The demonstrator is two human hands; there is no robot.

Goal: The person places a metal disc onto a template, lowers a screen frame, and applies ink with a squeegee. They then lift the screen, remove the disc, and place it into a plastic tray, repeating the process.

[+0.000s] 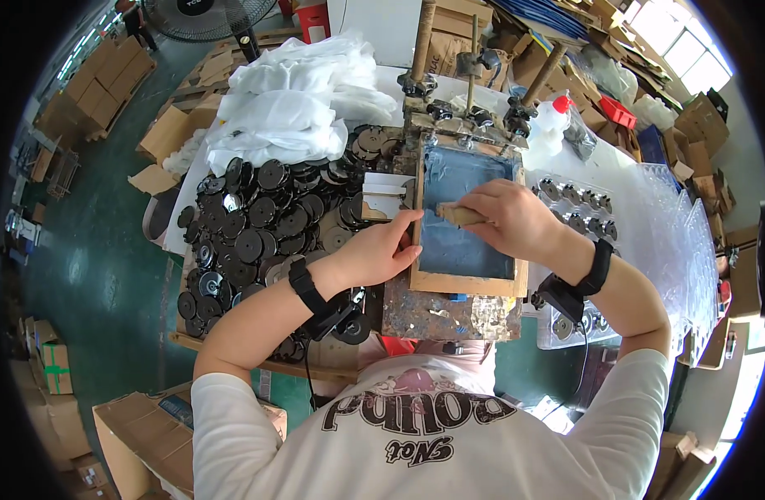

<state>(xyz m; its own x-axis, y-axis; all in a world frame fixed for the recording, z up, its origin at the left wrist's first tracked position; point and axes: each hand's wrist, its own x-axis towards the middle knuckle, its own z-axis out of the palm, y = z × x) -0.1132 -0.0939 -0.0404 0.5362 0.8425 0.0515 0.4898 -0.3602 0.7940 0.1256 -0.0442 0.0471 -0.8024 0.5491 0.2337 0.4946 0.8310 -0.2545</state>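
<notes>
A wooden-framed printing screen (470, 282) with blue-grey mesh lies in front of me, its far end under a clamp stand (470, 125). My right hand (509, 218) is closed round a small wooden squeegee (463, 216) over the upper middle of the mesh. The squeegee's lower edge is mostly hidden. At the screen's left side, my left hand (391, 250) has its fingertips and thumb closed on the wooden rim. A small white plate (386, 196) is just beyond the left hand. Under the screen's near end is a paint-stained board (441, 317).
A heap of black round discs (261, 221) covers the table's left, with white cloth (291, 100) behind it. Clear plastic trays (575, 212) holding dark parts stand at right, beside stacked clear trays (674, 250). A red-capped white bottle (549, 125) stands at back right.
</notes>
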